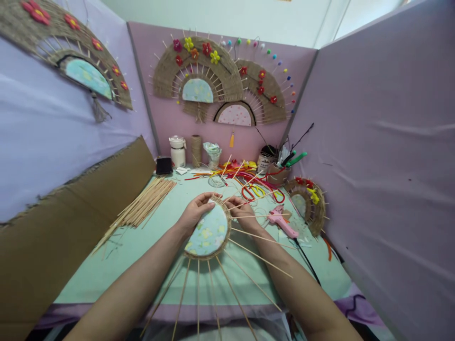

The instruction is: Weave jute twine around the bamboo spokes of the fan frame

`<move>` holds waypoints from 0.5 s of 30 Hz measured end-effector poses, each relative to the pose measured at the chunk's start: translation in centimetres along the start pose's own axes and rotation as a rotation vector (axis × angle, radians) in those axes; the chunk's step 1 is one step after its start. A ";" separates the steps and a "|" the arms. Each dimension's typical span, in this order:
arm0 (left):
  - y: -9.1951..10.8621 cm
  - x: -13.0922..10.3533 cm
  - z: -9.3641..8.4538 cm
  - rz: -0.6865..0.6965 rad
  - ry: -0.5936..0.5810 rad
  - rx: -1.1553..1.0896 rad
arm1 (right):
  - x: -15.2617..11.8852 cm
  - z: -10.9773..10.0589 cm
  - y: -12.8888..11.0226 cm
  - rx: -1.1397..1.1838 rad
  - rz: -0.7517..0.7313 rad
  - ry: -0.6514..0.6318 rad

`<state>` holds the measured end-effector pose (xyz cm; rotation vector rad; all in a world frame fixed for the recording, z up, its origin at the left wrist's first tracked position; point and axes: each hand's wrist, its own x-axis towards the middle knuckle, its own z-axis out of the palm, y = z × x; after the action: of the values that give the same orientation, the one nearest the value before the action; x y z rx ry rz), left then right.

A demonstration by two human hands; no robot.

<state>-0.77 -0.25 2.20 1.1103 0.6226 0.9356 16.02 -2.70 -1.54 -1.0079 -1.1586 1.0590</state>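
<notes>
My left hand [197, 213] grips the upper edge of a half-round fan base [209, 232], thumb on its front. The base has pale blue floral fabric and a rim wound with brown twine [229, 222]. Thin wooden sticks [261, 258] radiate from its curved side. At the upper right of the rim, my right hand [241, 210] is closed among the sticks, fingers bent by the twine edge; what they pinch is too small to make out. The fan base is tilted and held above the green tabletop.
Loose sticks [144, 203] lie left beside a cardboard panel [81, 203]. A pink glue gun [282, 221] and a small decorated fan [309, 206] are at right. Behind are red-handled scissors [248, 193], a twine spool [196, 150] and a white jar [177, 151]. Finished fans [163, 71] hang on the wall.
</notes>
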 end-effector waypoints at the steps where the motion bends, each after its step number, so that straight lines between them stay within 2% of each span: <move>1: -0.1 0.0 0.0 0.012 0.016 0.022 | 0.0 -0.2 -0.2 -0.014 -0.005 0.013; 7: -0.1 0.0 0.3 0.004 0.070 0.002 | -0.1 -0.9 -0.6 0.051 0.002 -0.059; 12: -0.2 0.1 -0.1 -0.137 0.040 -0.071 | 0.1 -1.4 -0.1 0.029 -0.009 -0.087; 15: -0.6 0.3 -0.4 -0.166 0.020 -0.119 | 0.2 -1.7 0.0 0.004 0.003 -0.092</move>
<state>-0.80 0.15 1.53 0.9299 0.6569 0.8299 17.70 -2.63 -1.74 -0.9664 -1.2286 1.1194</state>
